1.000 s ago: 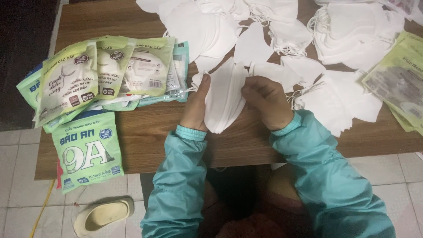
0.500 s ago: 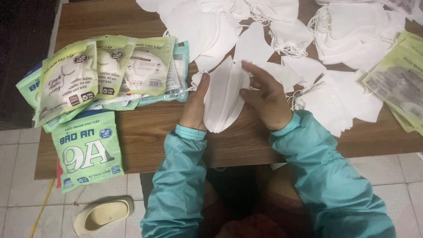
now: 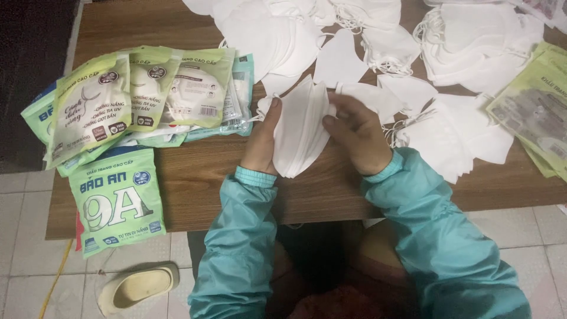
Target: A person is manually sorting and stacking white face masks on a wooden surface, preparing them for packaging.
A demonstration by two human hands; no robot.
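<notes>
A stack of folded white fabric face masks (image 3: 301, 131) stands on edge near the middle of the brown wooden desk (image 3: 201, 177), held between both hands. The left hand (image 3: 263, 145) lies flat against the stack's left side, fingers (image 3: 273, 115) stretched up along it and the thumb hidden behind, so it presses rather than closes round the masks. The right hand (image 3: 357, 136) rests on the stack's right side with its fingers (image 3: 336, 121) bent and loosely spread, their tips touching the outermost mask. Both arms wear teal jacket sleeves (image 3: 248, 236) with ribbed cuffs. Just left of the stack lies a fan of green and white printed plastic mask packets (image 3: 136, 94), overlapping one another, and nearer still a single larger green packet (image 3: 115, 201) hangs over the desk's near edge. Far across the desk, and to the right of the hands, loose white masks with ear loops (image 3: 460, 47) lie in heaps. At the right edge sits a pile of yellow-green flat packets (image 3: 534, 112). On the pale tiled floor (image 3: 23, 266) at the near left lies a beige slipper (image 3: 139, 286).
</notes>
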